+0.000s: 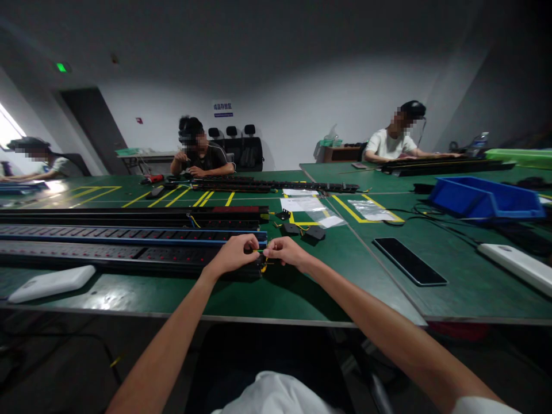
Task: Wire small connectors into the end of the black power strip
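Note:
At the right end of a long black power strip (172,259), my left hand (235,253) and my right hand (287,252) meet with fingertips almost touching. Each pinches a thin yellow-green wire (260,250) at that end; the exact grip is small and partly hidden by the fingers. A yellow piece of wire (264,267) hangs just below. Behind lie a blue-edged power strip (129,233) and a black strip with a dark red section (239,210). Two black end pieces (314,233) rest beyond my right hand.
A white device (52,283) lies left and a phone (409,260) right. Farther right are a white power bank (517,264), black cables (448,227) and a blue bin (483,198). Plastic bags (308,204) lie past the strips. Several people sit around the green table (345,287).

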`<act>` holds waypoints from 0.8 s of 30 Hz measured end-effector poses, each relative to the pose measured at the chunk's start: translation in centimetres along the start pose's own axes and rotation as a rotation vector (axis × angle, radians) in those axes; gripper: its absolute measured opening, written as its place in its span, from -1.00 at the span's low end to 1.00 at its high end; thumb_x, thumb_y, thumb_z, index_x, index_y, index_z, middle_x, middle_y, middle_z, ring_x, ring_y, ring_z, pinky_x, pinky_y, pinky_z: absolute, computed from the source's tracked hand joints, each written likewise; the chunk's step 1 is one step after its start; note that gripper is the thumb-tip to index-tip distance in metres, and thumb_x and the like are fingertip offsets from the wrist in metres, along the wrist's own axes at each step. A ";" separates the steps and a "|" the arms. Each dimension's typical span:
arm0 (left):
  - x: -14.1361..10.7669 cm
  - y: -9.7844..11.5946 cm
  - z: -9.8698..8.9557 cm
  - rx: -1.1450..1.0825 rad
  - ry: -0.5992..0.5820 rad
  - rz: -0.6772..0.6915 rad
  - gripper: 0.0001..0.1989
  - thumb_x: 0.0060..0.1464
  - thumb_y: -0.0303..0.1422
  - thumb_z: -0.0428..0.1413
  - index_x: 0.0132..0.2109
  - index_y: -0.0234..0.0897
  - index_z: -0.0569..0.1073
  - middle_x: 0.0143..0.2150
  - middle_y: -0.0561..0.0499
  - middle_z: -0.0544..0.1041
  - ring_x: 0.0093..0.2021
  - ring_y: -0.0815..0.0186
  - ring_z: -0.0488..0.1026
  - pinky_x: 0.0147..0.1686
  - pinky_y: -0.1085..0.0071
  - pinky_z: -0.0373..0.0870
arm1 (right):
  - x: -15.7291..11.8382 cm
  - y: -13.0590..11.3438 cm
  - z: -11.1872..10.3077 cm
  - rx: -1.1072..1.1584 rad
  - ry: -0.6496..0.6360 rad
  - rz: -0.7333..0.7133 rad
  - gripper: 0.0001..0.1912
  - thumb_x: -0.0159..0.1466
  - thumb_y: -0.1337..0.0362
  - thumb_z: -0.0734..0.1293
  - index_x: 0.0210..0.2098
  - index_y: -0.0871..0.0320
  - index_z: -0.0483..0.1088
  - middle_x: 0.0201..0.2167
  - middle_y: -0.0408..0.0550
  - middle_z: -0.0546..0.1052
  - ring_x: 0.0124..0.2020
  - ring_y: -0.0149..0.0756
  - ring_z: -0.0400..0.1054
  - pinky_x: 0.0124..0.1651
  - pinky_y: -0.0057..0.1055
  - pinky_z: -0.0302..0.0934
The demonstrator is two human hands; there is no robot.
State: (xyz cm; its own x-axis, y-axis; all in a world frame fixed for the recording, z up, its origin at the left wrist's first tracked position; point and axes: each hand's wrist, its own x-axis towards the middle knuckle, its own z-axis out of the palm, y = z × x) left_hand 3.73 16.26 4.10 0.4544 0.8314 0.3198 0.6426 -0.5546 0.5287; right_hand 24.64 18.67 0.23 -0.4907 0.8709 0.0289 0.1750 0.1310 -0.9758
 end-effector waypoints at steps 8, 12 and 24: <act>-0.1 -0.5 0.4 0.011 0.043 0.023 -0.92 0.01 -0.36 0.17 -0.32 -0.23 0.54 -0.31 0.05 0.59 -0.29 0.33 0.47 -0.23 0.43 0.37 | -0.3 -0.2 -0.5 -0.050 0.018 0.038 -0.52 0.00 -0.12 0.47 -0.50 0.17 0.32 -0.61 -0.26 0.28 -0.60 -0.53 0.05 -0.62 -0.56 -0.05; -0.2 -0.6 0.4 -0.025 0.047 0.028 -0.94 -0.02 -0.38 0.19 -0.34 -0.25 0.54 -0.28 0.02 0.60 -0.25 0.32 0.51 -0.18 0.42 0.40 | -0.3 -0.2 -0.5 -0.053 0.000 0.033 -0.55 0.03 -0.09 0.46 -0.50 0.17 0.32 -0.61 -0.27 0.25 -0.59 -0.52 0.05 -0.61 -0.55 -0.05; -0.3 -0.4 0.3 0.010 0.037 0.027 -0.94 -0.06 -0.40 0.20 -0.38 -0.25 0.58 -0.29 0.00 0.62 -0.25 0.29 0.54 -0.18 0.40 0.43 | -0.1 -0.3 -0.4 -0.057 -0.028 0.031 -0.63 0.03 0.00 0.43 -0.53 0.16 0.31 -0.61 -0.26 0.24 -0.58 -0.51 0.00 -0.59 -0.52 -0.16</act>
State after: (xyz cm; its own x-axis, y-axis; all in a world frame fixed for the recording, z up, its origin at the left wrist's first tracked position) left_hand 3.49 16.23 3.52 0.4483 0.8170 0.3626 0.6370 -0.5766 0.5117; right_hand 24.97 18.69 0.64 -0.5075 0.8616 -0.0076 0.2384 0.1319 -0.9622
